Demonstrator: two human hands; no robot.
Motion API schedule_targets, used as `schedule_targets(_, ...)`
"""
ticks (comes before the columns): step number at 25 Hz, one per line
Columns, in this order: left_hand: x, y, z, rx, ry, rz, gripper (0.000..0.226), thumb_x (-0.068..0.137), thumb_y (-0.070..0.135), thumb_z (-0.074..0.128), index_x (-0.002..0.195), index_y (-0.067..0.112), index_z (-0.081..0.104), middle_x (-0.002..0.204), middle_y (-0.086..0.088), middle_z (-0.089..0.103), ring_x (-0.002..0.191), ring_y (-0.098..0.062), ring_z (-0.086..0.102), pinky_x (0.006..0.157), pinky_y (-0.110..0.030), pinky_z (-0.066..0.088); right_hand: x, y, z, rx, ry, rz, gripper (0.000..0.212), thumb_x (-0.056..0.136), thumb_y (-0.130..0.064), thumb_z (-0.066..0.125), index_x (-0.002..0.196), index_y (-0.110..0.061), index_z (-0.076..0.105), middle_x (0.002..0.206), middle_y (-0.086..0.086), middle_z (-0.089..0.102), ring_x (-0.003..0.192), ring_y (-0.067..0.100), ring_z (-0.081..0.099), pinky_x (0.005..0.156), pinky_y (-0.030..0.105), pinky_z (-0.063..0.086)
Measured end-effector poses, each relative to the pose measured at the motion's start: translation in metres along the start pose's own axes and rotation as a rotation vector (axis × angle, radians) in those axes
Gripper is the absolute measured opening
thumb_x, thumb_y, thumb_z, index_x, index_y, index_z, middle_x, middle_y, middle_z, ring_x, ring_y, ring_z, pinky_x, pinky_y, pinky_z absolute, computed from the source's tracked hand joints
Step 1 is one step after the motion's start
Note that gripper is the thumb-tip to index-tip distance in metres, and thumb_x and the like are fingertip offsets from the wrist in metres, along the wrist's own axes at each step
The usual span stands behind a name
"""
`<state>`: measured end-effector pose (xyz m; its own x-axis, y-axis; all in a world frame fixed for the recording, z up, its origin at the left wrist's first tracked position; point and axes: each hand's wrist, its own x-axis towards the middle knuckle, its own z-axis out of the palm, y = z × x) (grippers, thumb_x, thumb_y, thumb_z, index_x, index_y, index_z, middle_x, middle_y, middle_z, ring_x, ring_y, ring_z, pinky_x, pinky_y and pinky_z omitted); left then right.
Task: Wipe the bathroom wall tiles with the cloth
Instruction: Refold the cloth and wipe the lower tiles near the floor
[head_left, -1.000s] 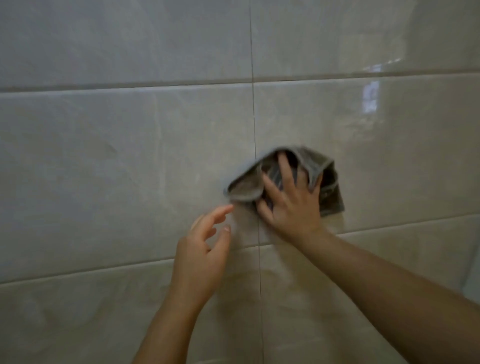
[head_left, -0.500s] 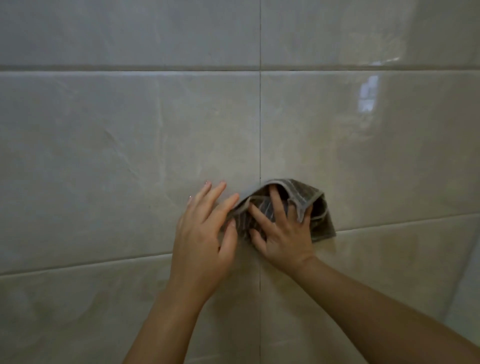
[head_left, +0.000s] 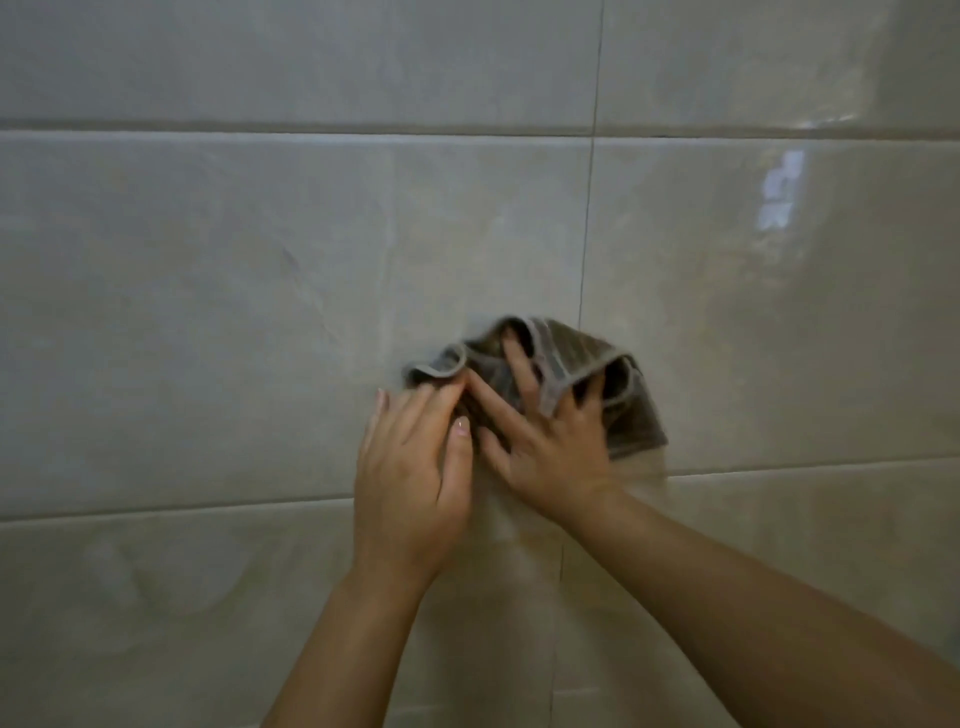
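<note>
Crumpled grey ribbed cloth (head_left: 576, 343) with pale hem, pressed onto glossy marbled wall tiles (head_left: 234, 312) beneath splayed, unclenched right hand (head_left: 550, 452); left hand (head_left: 410, 467), flat and relaxed, touching its near fold.

Nothing to read on this wall.

I find no letters, numbers, brand marks or signs on the wall tiles (head_left: 260, 312) in front of me, and no label or print that I can make out on the cloth (head_left: 574, 345) lying against them. The bright patch (head_left: 779, 192) near the upper right edge of the middle tile row is a blurred reflection, not writing.
</note>
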<state>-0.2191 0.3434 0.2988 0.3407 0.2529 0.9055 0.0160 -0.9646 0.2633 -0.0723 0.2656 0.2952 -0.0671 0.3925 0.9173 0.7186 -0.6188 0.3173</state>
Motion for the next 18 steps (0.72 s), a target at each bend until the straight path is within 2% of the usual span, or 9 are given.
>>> schedule_targets(2,-0.005,-0.002,0.0,-0.046,-0.024,0.028,0.043,0.097,0.026,0.04,0.131,0.013,0.062,0.131,-0.003,0.064,0.122,-0.016,0.056,0.115,-0.037,0.031,-0.016,0.027,-0.002,-0.035,-0.035,-0.041,0.059,0.088,-0.052,0.051,0.143,-0.04,0.036,0.156,0.008,0.022,0.133,0.035,0.031,0.099,0.07,0.026)
schedule_targets(4,-0.008,-0.005,-0.004,-0.038,-0.031,0.062,0.043,0.096,0.026,0.042,0.133,0.012,0.061,0.139,-0.005,0.059,0.131,-0.019,0.052,0.115,-0.041,0.033,0.011,0.042,-0.009,-0.016,-0.017,0.088,0.056,0.088,-0.052,0.047,0.141,-0.036,0.037,0.156,0.01,0.02,0.135,0.039,0.028,0.099,0.073,0.026)
schedule_targets(6,-0.007,-0.008,-0.011,0.015,0.0,0.053,0.048,0.097,0.028,0.042,0.14,0.011,0.053,0.151,-0.009,0.045,0.144,-0.023,0.036,0.118,-0.047,0.028,0.064,0.035,-0.014,0.035,0.038,0.331,0.058,0.089,-0.051,0.044,0.144,-0.032,0.038,0.157,0.016,0.023,0.137,0.043,0.027,0.101,0.074,0.021)
schedule_targets(8,-0.004,-0.014,-0.018,0.085,0.047,-0.013,0.055,0.098,0.034,0.04,0.147,0.01,0.043,0.16,-0.012,0.029,0.151,-0.026,0.019,0.121,-0.052,0.018,0.099,0.006,-0.014,0.054,0.061,0.427,0.061,0.09,-0.048,0.043,0.148,-0.031,0.035,0.156,0.019,0.026,0.138,0.046,0.027,0.104,0.073,0.019)
schedule_targets(9,-0.003,-0.018,-0.02,0.116,0.06,-0.051,0.058,0.099,0.04,0.037,0.15,0.011,0.038,0.163,-0.012,0.022,0.153,-0.027,0.011,0.122,-0.052,0.012,0.1,-0.009,-0.012,0.039,0.073,0.383,0.061,0.091,-0.048,0.043,0.148,-0.032,0.034,0.156,0.019,0.027,0.139,0.045,0.026,0.105,0.072,0.019)
schedule_targets(11,-0.003,-0.022,-0.018,0.166,0.058,-0.107,0.065,0.102,0.052,0.026,0.153,0.012,0.031,0.165,-0.013,0.011,0.153,-0.026,0.001,0.123,-0.049,0.003,0.068,-0.032,-0.006,0.04,0.044,0.184,0.06,0.091,-0.049,0.045,0.148,-0.034,0.033,0.157,0.016,0.026,0.138,0.04,0.026,0.103,0.071,0.023)
schedule_targets(14,-0.011,-0.023,-0.01,0.199,-0.009,-0.149,0.073,0.1,0.061,0.015,0.156,0.015,0.021,0.166,-0.009,0.002,0.153,-0.024,-0.006,0.123,-0.047,0.0,-0.012,-0.02,0.001,0.001,-0.026,-0.06,0.062,0.085,-0.051,0.057,0.143,-0.037,0.036,0.154,0.012,0.023,0.133,0.035,0.033,0.097,0.071,0.029)
schedule_targets(16,-0.016,-0.026,-0.005,0.224,-0.055,-0.157,0.076,0.099,0.063,0.014,0.158,0.016,0.011,0.166,-0.008,-0.003,0.153,-0.023,-0.008,0.122,-0.045,-0.001,-0.027,0.01,-0.001,-0.051,-0.026,-0.056,0.061,0.083,-0.05,0.057,0.14,-0.037,0.039,0.153,0.013,0.026,0.127,0.037,0.038,0.095,0.073,0.031)
schedule_targets(18,-0.019,-0.031,-0.003,0.246,-0.097,-0.158,0.079,0.097,0.066,0.01,0.158,0.016,0.005,0.166,-0.007,-0.006,0.153,-0.022,-0.011,0.122,-0.042,-0.004,0.0,0.027,-0.004,-0.052,0.01,0.158,0.059,0.084,-0.048,0.05,0.14,-0.03,0.037,0.153,0.018,0.025,0.129,0.042,0.035,0.096,0.074,0.029)
